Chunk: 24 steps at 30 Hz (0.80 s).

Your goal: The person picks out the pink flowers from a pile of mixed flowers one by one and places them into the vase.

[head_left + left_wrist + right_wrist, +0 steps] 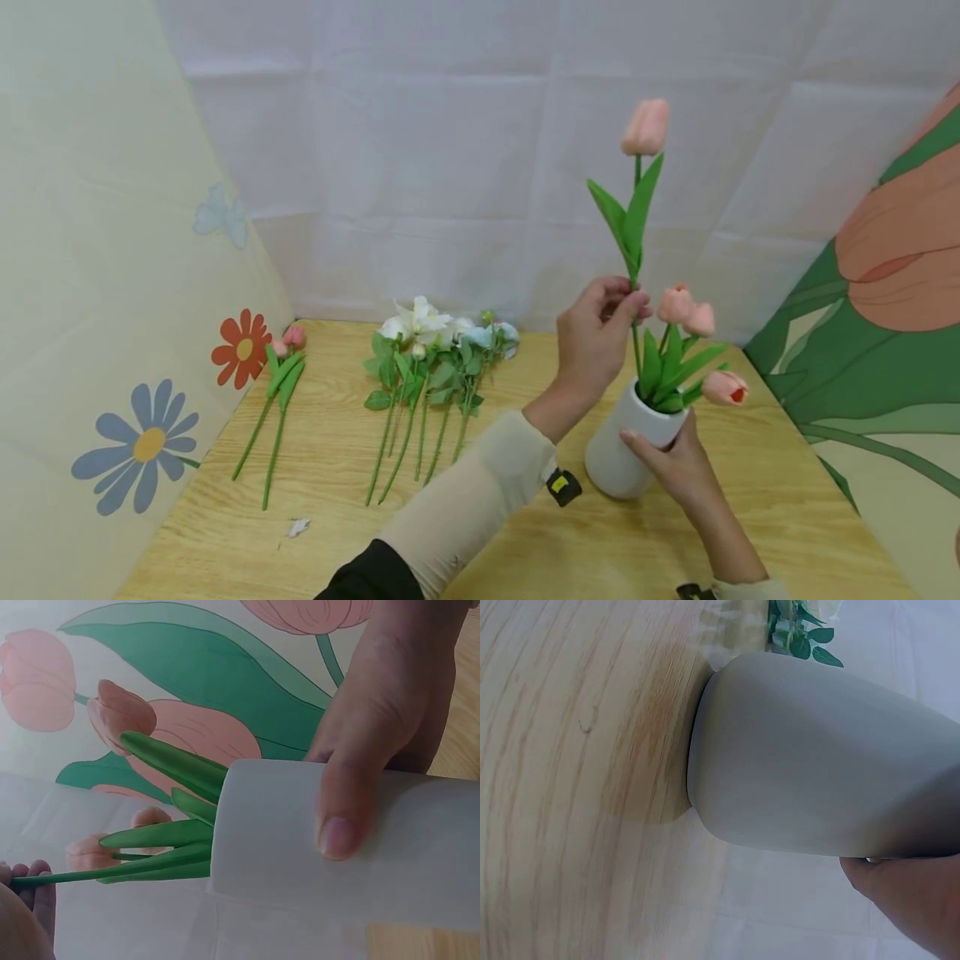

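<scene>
My left hand [592,337] pinches the green stem of a pink tulip [646,127] and holds it upright above the white vase [624,450]. The stem's lower end goes down at the vase's mouth; its tip is hidden. Several pink tulips [677,305] stand in the vase, one leaning out to the right. My right hand [678,467] grips the vase near its rim, the thumb on the front and the other fingers mostly hidden behind. In the left wrist view, the right thumb [341,817] presses on the vase wall. The right wrist view shows the vase base [727,750] on the table.
White and pale blue flowers [423,325] with green stems lie at the table's back middle. Two pink tulips [288,367] lie on the left. A small torn scrap [298,527] is near the front of the wooden table [337,467]. Cloth-covered walls [420,167] stand around it.
</scene>
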Available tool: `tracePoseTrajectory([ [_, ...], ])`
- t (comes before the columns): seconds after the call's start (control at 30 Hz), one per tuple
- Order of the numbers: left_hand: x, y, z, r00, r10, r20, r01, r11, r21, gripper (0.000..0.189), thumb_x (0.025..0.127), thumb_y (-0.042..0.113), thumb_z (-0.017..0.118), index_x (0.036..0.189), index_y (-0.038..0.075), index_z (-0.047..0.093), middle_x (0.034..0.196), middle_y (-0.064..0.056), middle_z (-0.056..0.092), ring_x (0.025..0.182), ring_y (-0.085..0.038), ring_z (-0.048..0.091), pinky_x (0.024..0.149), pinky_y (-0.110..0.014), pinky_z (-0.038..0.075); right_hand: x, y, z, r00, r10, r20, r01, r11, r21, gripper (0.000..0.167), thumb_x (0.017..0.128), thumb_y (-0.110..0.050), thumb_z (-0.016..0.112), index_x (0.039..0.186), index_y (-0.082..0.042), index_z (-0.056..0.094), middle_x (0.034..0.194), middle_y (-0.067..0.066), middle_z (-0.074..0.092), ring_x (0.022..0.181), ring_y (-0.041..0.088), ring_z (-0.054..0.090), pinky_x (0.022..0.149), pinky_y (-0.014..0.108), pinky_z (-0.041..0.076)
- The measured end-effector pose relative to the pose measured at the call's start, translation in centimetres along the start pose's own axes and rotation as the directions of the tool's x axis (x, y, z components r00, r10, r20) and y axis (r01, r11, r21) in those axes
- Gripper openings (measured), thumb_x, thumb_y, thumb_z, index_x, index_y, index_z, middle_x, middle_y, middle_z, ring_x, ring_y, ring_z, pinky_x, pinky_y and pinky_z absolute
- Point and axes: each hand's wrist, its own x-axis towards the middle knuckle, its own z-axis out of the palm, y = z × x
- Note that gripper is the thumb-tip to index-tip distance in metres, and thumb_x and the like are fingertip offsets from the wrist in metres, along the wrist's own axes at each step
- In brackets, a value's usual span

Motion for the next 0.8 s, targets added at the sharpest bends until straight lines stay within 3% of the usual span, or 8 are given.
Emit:
tracePoseTrajectory([
  [0.2, -0.6, -0.9, 0.2, 1.0, 0.002, 0.03, -0.002, 1.0, 0.018, 0.015, 0.1, 0.013, 0.065, 0.108, 0.0, 0.066, 0.093, -0.011, 0.075, 0.079, 0.006, 0.066, 0.071, -0.016, 0.058, 0.0, 0.1, 0.1, 1.0, -0.003, 0.003, 0.003, 1.0, 0.008, 0.089, 0.096, -0.019, 0.071, 0.158, -0.014, 0.007, 0.139, 0.013, 0.043, 0.108, 0.0, 0.048, 0.083, 0.016, 0.045],
  [0.37, -1.2, -1.5, 0.2, 0.995, 0.005, 0.096, -0.011, 0.998, 0.064, 0.016, 0.1, 0.014, 0.066, 0.108, 0.001, 0.067, 0.093, -0.01, 0.075, 0.079, 0.008, 0.064, 0.07, -0.014, 0.057, -0.1, 0.0, 0.2, 1.0, -0.023, -0.021, 0.023, 1.0, 0.02, 0.088, 0.095, -0.015, 0.072, 0.158, -0.013, 0.009, 0.137, 0.011, 0.043, 0.108, -0.001, 0.048, 0.083, 0.013, 0.044],
  [0.57, -2.0, -2.2, 0.1, 0.982, 0.018, 0.188, -0.043, 0.991, 0.125, 0.015, 0.1, 0.013, 0.066, 0.108, 0.001, 0.068, 0.093, -0.008, 0.075, 0.08, 0.009, 0.062, 0.071, -0.011, 0.055, -0.1, 0.1, 0.3, 0.998, -0.045, -0.031, 0.046, 0.998, 0.034, 0.091, 0.094, -0.013, 0.073, 0.159, -0.016, 0.009, 0.138, 0.007, 0.042, 0.111, -0.002, 0.047, 0.084, 0.01, 0.042],
  [0.8, -2.6, -3.0, -0.2, 0.962, -0.014, 0.274, -0.037, 0.983, 0.182, 0.016, 0.099, 0.017, 0.067, 0.109, 0.004, 0.07, 0.098, -0.006, 0.075, 0.082, 0.012, 0.06, 0.072, -0.008, 0.053, 0.0, 0.2, 0.3, 0.997, -0.073, -0.031, 0.074, 0.997, 0.036, 0.094, 0.093, -0.011, 0.073, 0.16, -0.019, 0.008, 0.139, 0.006, 0.042, 0.111, -0.001, 0.048, 0.085, 0.009, 0.043],
])
